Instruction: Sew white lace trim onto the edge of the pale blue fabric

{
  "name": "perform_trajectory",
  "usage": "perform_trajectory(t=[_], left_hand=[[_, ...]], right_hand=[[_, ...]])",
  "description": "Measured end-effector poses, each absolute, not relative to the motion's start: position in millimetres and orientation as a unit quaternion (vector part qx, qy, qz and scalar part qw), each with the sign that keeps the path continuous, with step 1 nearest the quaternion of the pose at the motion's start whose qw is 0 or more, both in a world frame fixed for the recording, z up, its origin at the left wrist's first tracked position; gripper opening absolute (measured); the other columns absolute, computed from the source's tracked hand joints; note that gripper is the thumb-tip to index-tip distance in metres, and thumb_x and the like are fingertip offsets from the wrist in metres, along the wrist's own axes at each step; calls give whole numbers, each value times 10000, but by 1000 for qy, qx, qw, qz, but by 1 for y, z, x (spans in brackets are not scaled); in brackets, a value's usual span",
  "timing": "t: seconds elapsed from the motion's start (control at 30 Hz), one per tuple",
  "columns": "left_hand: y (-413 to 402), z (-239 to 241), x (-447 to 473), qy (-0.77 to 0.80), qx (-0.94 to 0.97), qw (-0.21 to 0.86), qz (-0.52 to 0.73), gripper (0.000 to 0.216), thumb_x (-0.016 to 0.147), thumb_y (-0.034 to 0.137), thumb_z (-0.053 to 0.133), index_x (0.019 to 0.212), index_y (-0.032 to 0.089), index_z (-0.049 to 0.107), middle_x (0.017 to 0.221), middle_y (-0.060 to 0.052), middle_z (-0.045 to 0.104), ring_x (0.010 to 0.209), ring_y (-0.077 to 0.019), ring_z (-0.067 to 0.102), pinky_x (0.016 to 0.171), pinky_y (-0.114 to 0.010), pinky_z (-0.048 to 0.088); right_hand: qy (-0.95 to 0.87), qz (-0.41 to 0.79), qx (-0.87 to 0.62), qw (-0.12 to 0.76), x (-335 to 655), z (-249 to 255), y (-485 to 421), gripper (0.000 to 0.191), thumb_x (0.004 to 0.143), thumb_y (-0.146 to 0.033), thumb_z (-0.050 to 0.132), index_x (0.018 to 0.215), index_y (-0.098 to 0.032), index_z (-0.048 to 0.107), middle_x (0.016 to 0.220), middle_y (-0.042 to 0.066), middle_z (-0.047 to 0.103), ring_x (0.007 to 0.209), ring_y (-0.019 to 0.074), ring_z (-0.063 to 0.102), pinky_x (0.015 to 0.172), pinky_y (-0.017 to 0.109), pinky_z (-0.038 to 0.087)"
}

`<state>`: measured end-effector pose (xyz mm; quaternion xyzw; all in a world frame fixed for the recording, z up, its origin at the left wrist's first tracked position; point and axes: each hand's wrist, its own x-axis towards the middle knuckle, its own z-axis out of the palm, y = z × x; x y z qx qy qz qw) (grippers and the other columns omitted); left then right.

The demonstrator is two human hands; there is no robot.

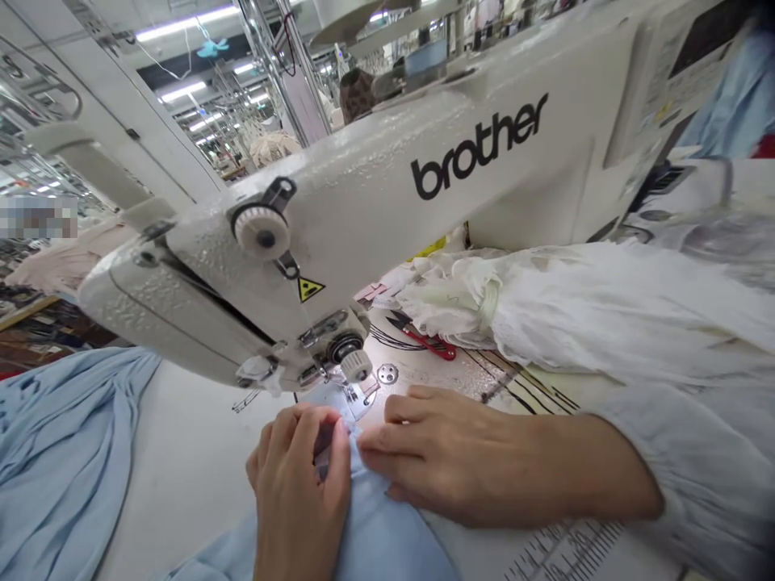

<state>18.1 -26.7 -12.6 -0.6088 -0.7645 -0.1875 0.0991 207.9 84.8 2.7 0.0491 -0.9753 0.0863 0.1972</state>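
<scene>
Light blue fabric [387,516] runs from the front edge of the view up to the needle area of a white sewing machine [363,210]. My left hand [303,460] pinches the fabric between thumb and fingers, just in front of the presser foot [349,393]. Close beside it on the right, my right hand [436,452] has its fingers closed together on the same fabric, thumb side tucked under and partly hidden. The fabric's far end lies by the lit needle plate, partly covered by my fingers.
Red-handled thread snips [427,337] lie behind my right hand. White gathered fabric [563,298] is heaped at the right, and more blue fabric [66,444] hangs over the table's left side. A printed ruler scale [569,553] marks the front right.
</scene>
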Motion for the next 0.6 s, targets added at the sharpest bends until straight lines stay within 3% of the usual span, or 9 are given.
perform_trajectory(t=[0.1,0.2,0.37,0.47,0.6], left_hand=[[-20,-13,6,-739,-636,137,-174,143,890,349,503,1003,285,563,1018,-18,638,949,-232,599,746,-382,439],[-17,-8,3,-709,-660,165,-184,132,897,314,525,1015,276,567,942,-12,618,868,-196,594,721,-340,443],[-24,-3,2,-594,-757,208,-175,251,885,142,516,1079,272,608,1067,-19,562,944,-135,563,855,-275,397],[-25,-8,-3,-604,-761,187,-146,285,895,168,515,1161,247,584,1070,-26,572,990,-139,553,882,-270,369],[-23,-11,-5,-601,-753,211,-165,252,883,184,556,1127,232,595,1069,-33,576,990,-145,553,892,-271,366]], right_hand=[[-973,59,35,222,207,-1,83,189,964,-150,485,860,-113,639,905,64,615,781,176,473,731,315,381],[-972,51,15,230,204,-6,80,190,960,-196,509,828,-133,630,906,63,616,774,189,482,693,334,372],[-970,39,8,238,202,-7,79,135,947,-171,516,888,-132,631,955,72,630,821,200,502,745,344,385],[-971,35,-1,238,201,-8,78,128,938,-161,525,861,-139,625,970,71,635,818,200,504,754,347,386],[-968,36,-14,247,200,-11,75,163,965,-188,494,900,-135,634,981,72,647,841,202,516,769,349,386]])
